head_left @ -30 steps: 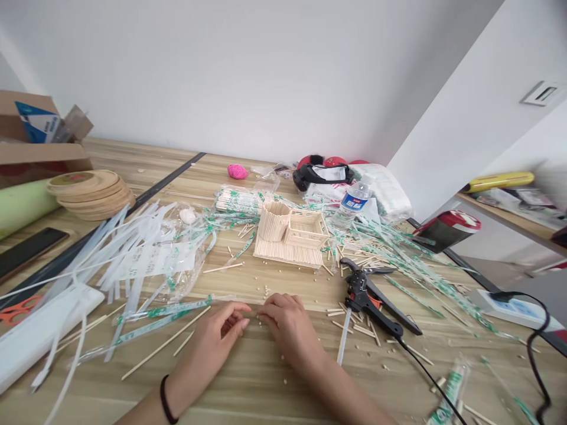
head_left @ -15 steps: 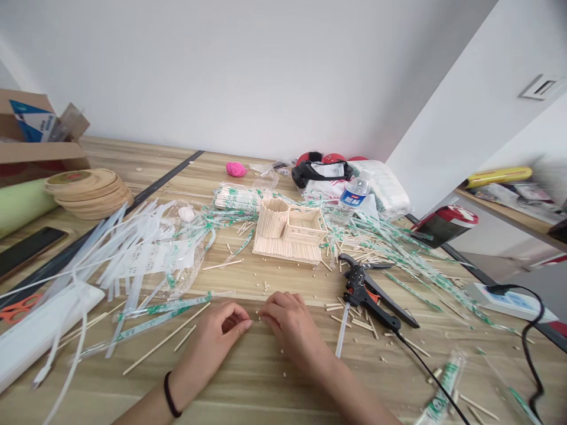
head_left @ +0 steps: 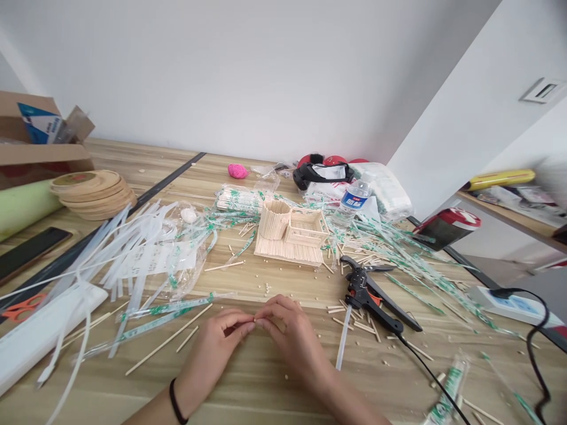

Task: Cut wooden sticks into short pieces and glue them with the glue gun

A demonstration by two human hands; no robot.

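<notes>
At the near middle of the tabletop (head_left: 248, 395), the left hand (head_left: 215, 351) and the right hand (head_left: 295, 339) are meeting at their fingertips, thumbs and forefingers closing in a pinch. Between them they are gripping a tiny pale piece (head_left: 254, 320), too small to identify, which they are holding just above the wood. A dark band (head_left: 178, 402) is encircling the left wrist.

Beyond the hands, a stick model (head_left: 290, 251) is resting on the tabletop: its flat base of parallel sticks is carrying an upright, round-walled holder (head_left: 273, 221) on the left and, beside it, an open rectangular box (head_left: 306, 227) on the right. Small pale bits (head_left: 267, 289) are lying between the model and the hands.

To the right, a black glue gun (head_left: 361, 292) is lying against a dark-handled cutter (head_left: 398, 310), a translucent glue stick (head_left: 343, 339) extending from its rear, with short cut sticks (head_left: 363, 329) scattering around them. A clear bottle (head_left: 354, 200) with a blue label is standing behind. To the left, long sticks (head_left: 168, 339), green-printed wrappers (head_left: 155, 327) and translucent strips (head_left: 137, 277) are spreading near a white power strip (head_left: 48, 330) and orange-handled scissors (head_left: 24, 307).
</notes>
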